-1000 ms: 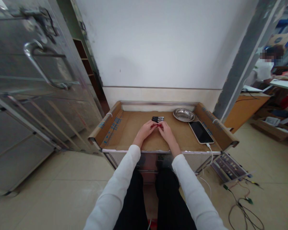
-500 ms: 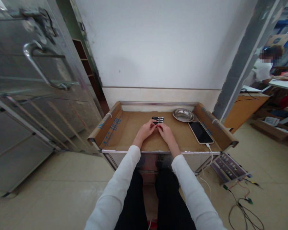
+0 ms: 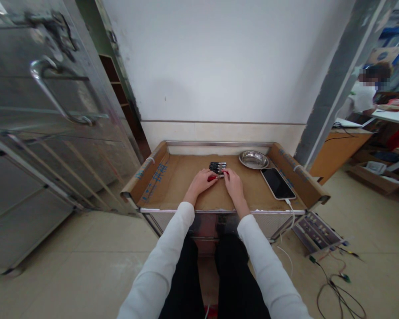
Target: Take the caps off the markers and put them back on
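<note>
A short row of black batteries (image 3: pixel 217 166) lies on the cardboard-lined cart top (image 3: pixel 179 181). My left hand (image 3: pixel 202 181) and my right hand (image 3: pixel 232 180) rest just in front of the row, fingertips meeting at its near end. Both hands are pinched on a small battery (image 3: pixel 220 176) held between them, level with the row. Red nails show at the fingertips. White sleeves cover both arms.
A steel dish (image 3: pixel 253 159) sits at the back right of the cart, with a phone (image 3: pixel 278 183) on a white cable beside it. A metal door (image 3: pixel 49 115) stands at left. A person sits at a desk far right (image 3: pixel 369 95). Cables lie on the floor (image 3: pixel 335 283).
My hands moved slightly forward and apart, bringing a battery up against the near end of the row. The camera view barely shifted.
</note>
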The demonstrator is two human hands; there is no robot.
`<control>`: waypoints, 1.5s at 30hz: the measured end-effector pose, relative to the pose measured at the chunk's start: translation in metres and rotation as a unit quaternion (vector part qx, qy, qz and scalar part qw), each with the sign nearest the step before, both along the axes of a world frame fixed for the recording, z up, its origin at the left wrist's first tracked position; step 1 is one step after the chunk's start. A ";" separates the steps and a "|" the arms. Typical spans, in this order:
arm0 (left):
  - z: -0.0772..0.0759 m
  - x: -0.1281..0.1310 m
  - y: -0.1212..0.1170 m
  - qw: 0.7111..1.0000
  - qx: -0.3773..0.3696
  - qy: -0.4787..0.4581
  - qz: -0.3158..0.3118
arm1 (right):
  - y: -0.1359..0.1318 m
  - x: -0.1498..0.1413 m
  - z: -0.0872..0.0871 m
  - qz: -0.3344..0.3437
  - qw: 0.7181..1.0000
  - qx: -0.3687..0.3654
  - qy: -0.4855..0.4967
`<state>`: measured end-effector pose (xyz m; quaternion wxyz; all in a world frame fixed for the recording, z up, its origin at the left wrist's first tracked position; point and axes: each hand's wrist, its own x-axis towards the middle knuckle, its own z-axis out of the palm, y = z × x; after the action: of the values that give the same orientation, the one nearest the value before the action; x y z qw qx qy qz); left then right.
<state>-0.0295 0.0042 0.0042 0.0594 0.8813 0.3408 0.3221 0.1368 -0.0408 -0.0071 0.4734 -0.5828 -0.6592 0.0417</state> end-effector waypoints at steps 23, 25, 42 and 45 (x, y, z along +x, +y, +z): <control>0.001 0.000 -0.003 0.998 0.022 -0.039 0.036 | -0.002 0.001 0.001 -0.027 0.999 -0.010 -0.041; 0.002 0.000 -0.004 0.998 0.024 -0.048 0.034 | -0.004 -0.002 0.005 0.037 0.998 -0.008 -0.046; -0.014 -0.003 0.011 0.963 0.048 -0.131 0.229 | 0.008 -0.003 -0.010 0.093 0.995 0.006 -0.044; -0.020 -0.004 0.013 0.959 0.043 -0.146 0.240 | 0.009 -0.002 -0.014 0.075 0.996 0.006 -0.056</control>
<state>-0.0332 0.0174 -0.0158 -0.0081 0.7186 0.5154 0.4667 0.1345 -0.0314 -0.0211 0.4349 -0.5304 -0.7266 0.0409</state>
